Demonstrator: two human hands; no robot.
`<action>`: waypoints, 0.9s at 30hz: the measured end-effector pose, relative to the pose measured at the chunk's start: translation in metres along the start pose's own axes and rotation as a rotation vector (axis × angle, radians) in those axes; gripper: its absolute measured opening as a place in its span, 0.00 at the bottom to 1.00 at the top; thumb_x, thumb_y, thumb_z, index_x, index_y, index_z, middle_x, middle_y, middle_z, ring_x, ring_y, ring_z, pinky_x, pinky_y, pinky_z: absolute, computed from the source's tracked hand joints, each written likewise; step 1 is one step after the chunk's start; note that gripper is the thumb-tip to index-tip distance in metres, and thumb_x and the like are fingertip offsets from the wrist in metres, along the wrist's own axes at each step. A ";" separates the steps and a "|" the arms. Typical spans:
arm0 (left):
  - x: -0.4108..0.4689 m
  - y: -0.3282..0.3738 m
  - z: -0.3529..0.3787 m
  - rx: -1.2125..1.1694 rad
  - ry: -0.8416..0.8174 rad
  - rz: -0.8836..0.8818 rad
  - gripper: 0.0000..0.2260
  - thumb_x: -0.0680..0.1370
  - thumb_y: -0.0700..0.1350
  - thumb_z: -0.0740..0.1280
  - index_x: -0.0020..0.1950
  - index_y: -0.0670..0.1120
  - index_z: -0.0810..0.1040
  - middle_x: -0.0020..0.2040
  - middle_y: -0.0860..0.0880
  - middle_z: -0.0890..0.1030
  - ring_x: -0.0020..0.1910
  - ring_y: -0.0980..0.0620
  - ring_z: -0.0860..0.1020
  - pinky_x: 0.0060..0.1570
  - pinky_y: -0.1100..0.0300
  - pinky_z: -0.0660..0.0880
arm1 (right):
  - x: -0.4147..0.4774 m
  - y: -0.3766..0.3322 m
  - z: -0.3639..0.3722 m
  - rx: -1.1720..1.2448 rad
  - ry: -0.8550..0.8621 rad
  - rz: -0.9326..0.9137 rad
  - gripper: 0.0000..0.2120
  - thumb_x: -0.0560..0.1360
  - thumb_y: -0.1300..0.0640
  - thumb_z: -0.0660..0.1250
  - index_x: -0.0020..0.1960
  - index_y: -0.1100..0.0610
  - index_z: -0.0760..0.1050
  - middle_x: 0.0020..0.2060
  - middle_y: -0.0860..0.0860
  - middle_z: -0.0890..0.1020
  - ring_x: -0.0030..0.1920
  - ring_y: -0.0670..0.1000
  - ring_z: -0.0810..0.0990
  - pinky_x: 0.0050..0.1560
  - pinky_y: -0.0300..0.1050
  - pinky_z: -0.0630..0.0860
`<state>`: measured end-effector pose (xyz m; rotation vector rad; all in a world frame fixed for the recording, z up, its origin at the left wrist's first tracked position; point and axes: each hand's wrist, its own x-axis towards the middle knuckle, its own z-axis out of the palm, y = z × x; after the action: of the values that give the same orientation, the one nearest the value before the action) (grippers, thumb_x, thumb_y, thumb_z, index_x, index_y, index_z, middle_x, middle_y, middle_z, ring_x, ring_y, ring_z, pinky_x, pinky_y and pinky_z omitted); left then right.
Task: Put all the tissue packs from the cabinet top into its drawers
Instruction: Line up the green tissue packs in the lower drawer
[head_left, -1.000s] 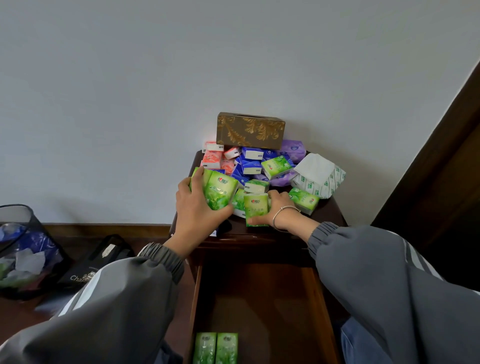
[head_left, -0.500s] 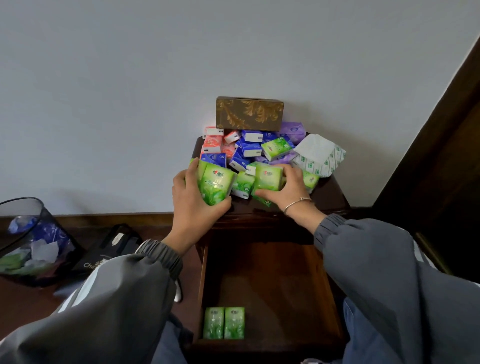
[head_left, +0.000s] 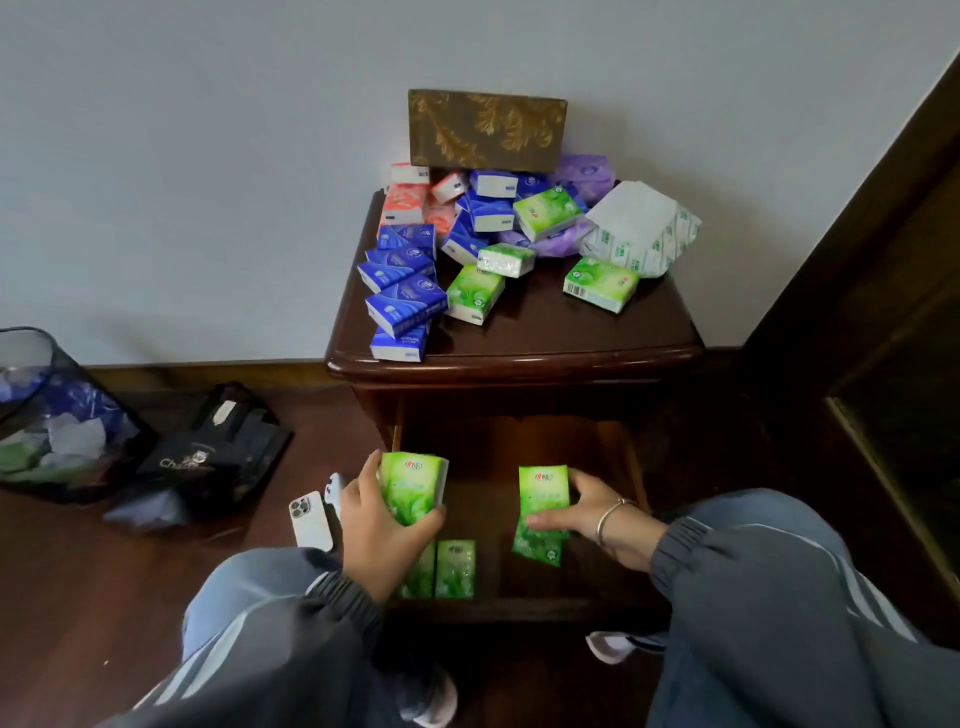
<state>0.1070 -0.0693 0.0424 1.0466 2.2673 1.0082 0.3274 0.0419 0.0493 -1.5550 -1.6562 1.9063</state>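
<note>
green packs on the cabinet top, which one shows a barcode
The green pack lying by itself at the right, in front of the white bundle; the barcode is on its left end.

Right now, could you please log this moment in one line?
left hand: grips green plastic tissue packs over open dark wooden drawer; right hand: grips more green packs; inside: two green packs; cabinet top: mixed packs unstowed

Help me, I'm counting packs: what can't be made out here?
Head view:
- Pile: lower packs hidden under upper ones.
- Drawer packs: one partly behind left hand.
- Right hand: covers its packs, count unclear.
- Print: too small.
</note>
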 end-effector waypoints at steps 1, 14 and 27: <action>0.001 -0.008 0.004 0.011 0.005 -0.052 0.44 0.64 0.49 0.78 0.75 0.49 0.58 0.66 0.42 0.65 0.65 0.44 0.66 0.65 0.53 0.63 | 0.006 0.007 0.006 -0.012 -0.005 0.023 0.31 0.63 0.61 0.79 0.62 0.55 0.71 0.52 0.51 0.82 0.51 0.48 0.81 0.47 0.37 0.77; 0.036 -0.034 0.000 -0.058 0.042 -0.251 0.42 0.68 0.51 0.75 0.76 0.50 0.56 0.69 0.41 0.63 0.70 0.43 0.60 0.68 0.49 0.61 | 0.056 0.056 0.064 0.111 -0.039 0.176 0.22 0.69 0.70 0.71 0.62 0.64 0.70 0.59 0.63 0.78 0.51 0.53 0.77 0.47 0.41 0.76; 0.044 -0.026 -0.004 -0.164 0.016 -0.270 0.44 0.61 0.59 0.72 0.74 0.53 0.58 0.66 0.45 0.66 0.56 0.54 0.63 0.59 0.58 0.63 | 0.073 0.069 0.050 0.145 0.117 0.423 0.18 0.76 0.59 0.66 0.64 0.59 0.71 0.61 0.59 0.78 0.51 0.53 0.75 0.38 0.40 0.71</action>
<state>0.0656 -0.0481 0.0212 0.6463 2.2204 1.0664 0.2898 0.0365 -0.0561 -2.0334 -1.1807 2.0197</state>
